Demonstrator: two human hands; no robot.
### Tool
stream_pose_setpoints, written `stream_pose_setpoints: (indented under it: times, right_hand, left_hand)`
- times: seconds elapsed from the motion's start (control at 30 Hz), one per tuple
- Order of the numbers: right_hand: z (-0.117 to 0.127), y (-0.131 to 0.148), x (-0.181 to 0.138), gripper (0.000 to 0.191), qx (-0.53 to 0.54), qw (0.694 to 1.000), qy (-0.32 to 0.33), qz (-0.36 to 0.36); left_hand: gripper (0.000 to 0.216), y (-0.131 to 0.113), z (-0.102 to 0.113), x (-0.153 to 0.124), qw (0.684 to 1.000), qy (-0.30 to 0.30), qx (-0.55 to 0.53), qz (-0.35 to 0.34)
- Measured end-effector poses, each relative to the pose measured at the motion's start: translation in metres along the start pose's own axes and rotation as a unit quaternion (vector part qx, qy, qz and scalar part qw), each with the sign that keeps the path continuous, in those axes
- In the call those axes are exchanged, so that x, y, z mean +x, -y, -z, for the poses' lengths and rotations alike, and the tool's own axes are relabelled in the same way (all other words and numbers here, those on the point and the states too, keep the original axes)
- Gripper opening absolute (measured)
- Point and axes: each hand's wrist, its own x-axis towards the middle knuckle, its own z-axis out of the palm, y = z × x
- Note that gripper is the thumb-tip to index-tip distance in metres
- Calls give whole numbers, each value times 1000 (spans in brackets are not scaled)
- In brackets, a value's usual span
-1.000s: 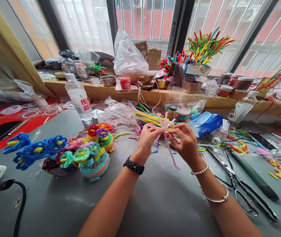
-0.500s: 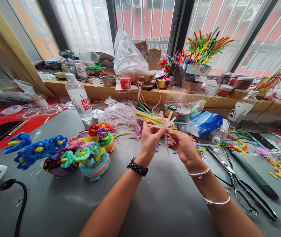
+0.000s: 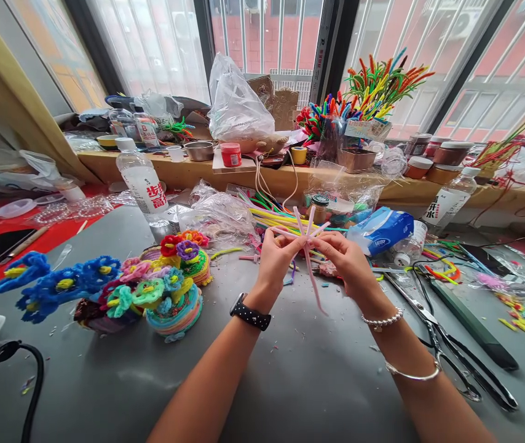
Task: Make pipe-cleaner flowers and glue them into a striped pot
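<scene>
Pale pink pipe cleaners [image 3: 313, 278] cross at one point, their ends spreading like a star and one long end hanging down. My left hand [image 3: 275, 258] pinches them at the left of the crossing. From the right, my right hand [image 3: 342, 257] closes finger and thumb on them at the same crossing. Both hands are raised over the grey table [image 3: 285, 381]. Behind them lies a bundle of coloured pipe cleaners [image 3: 272, 218]. To the left stand pipe-cleaner flowers in small pots, among them blue flowers [image 3: 66, 283] and a striped round pot [image 3: 174, 311].
Scissors [image 3: 433, 332] and a dark green bar [image 3: 474, 326] lie at the right, near a blue tissue pack [image 3: 382, 229]. A water bottle [image 3: 142, 184] stands at the back left. Bunched pipe cleaners [image 3: 382, 92] and jars line the sill. A black cable [image 3: 39, 381] curves at the left edge.
My right hand has shifted slightly right and turned, its fingers now closer together at the crossing. The hanging pink end sits lower and longer. The whole view has shifted slightly.
</scene>
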Motion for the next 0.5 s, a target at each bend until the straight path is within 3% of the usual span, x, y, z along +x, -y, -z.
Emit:
stream_pose_setpoints:
  times: [0.2,0.4,0.5]
  right_hand:
    - [-7,-5,-1,20,107,994,1,-34]
    - [-7,-7,0,25,205,969,54,-123]
    - [-8,-5,-1,23,193,975,37,-103]
  left_hand:
    - [36,1,-1,-1,999,9,-28,29]
    - [28,1,-3,-2,996,23,-63,60]
    - [30,2,-4,-2,995,24,-81,51]
